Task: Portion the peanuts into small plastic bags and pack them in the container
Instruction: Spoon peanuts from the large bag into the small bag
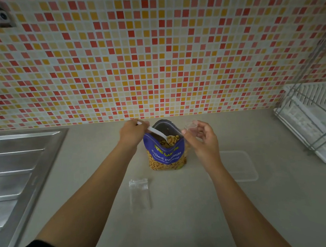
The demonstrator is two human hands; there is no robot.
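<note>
- The peanut bag (166, 156) stands upright on the worktop (185, 219) near the tiled wall (153, 56), between the two hands, with its top open.
- The left hand (132, 132) is just left of the bag's mouth, fingers curled round the handle of a white spoon (157, 132).
- The spoon slants down to the right into the opening; its bowl rests among the peanuts (174, 139) at the top of the bag.
- The right hand (202, 139) is just right of the bag's mouth, raised off the worktop, pinching a small bag (190, 126) of clear plastic between thumb and fingertips.
- The small bag is close beside the peanut bag's upper right edge; whether it touches it or holds anything I cannot tell.
- Spare bags (139, 191) lie flat on the worktop in front of the peanut bag, between the forearms, apart from both hands.
- The clear container (239, 166) sits on the worktop to the right of the right wrist, partly behind the forearm; neither hand touches it.
- A steel sink (15, 164) lies at the far left and a white rack (314, 121) at the far right.
</note>
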